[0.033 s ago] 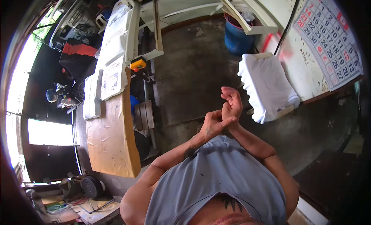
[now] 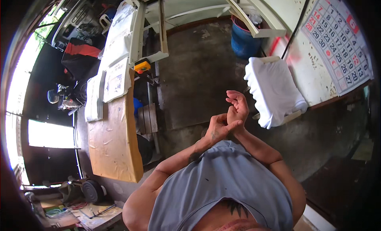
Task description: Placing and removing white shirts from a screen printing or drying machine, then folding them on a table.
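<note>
My left hand point(image 2: 218, 128) is closed around my right wrist, its thumb laid across near the base of the right palm. Above it my right hand point(image 2: 237, 104) is raised with the palm turned partly to the left. Its fingers are loosely bent and somewhat apart, with nothing seen in them. Both hands are in front of the grey-blue shirt point(image 2: 230, 175), over the dark floor. To their right, a short gap away, stands a seat-like piece draped in white cloth point(image 2: 276, 90).
At left runs a long table with a tan top point(image 2: 111, 143), bearing stacked white packages point(image 2: 117, 82) and a yellow-orange tape measure point(image 2: 142, 66). Cream metal frames point(image 2: 162, 32) stand ahead. A blue bucket point(image 2: 243, 42) sits by the right wall, where a calendar point(image 2: 337, 44) hangs.
</note>
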`<state>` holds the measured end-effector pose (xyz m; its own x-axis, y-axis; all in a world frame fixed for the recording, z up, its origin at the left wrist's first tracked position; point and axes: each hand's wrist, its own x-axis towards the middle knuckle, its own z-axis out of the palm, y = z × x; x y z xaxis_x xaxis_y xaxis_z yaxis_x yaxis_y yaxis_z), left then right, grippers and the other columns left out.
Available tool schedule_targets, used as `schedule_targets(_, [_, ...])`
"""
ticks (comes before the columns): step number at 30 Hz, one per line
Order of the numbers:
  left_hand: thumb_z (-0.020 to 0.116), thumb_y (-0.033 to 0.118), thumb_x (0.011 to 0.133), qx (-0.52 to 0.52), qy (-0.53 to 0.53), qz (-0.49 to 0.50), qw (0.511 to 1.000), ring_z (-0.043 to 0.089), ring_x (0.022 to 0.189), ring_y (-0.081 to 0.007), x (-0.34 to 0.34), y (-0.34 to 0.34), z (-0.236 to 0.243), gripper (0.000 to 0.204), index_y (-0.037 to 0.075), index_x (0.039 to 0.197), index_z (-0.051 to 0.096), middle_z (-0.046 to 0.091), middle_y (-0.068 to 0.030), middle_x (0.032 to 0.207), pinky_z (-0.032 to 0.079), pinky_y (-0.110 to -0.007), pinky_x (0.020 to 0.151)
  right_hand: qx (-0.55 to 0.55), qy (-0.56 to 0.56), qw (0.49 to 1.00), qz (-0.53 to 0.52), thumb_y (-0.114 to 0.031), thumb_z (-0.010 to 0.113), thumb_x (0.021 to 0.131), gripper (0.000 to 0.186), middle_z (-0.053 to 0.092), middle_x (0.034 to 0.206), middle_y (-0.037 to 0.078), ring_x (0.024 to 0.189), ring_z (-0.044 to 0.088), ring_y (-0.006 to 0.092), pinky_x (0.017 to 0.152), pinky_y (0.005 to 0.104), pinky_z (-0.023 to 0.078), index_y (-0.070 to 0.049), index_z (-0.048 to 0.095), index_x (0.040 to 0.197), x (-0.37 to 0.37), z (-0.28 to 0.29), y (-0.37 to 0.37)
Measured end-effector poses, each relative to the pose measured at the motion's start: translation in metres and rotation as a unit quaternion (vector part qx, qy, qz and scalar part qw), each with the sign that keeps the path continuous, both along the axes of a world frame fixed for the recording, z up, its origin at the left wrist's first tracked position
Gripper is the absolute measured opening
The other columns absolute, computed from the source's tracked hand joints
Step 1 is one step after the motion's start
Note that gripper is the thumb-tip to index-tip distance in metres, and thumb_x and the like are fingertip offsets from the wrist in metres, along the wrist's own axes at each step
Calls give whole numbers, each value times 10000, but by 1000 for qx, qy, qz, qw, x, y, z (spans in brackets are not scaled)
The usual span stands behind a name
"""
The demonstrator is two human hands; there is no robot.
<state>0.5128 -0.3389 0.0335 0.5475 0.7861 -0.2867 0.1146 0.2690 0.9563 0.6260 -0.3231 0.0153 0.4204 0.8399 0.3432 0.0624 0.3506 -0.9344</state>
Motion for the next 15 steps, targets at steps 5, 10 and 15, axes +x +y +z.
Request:
schedule_targets(5, [729,368,874,29,-93,-43,994,543,911,-89,-11,9,-14,486,-60,1075,617,646,-50,964,472,-275,790,31,21,998,45,192,299,681,484,577,1126,126,1043,593,210,867,321,529,15,559,1048,2,4,5])
schedule_targets(10, [745,385,847,118,-46,-133,983,553,981,-99,-26,7,-9,513,-47,1090,612,658,-57,975,473,-311,852,93,-38,991,83,189,310,666,422,602,1015,142,916,617,205,834,310,532,25,565,960,0,-8,-6])
schedule_targets(15, [831,378,768,45,2,70,997,596,702,-90,-11,-6,-2,487,-70,853,659,646,-75,716,498,-279,597,61,35,992,107,179,322,684,379,649,904,106,855,638,173,781,275,517,1,592,881,-19,-18,1])
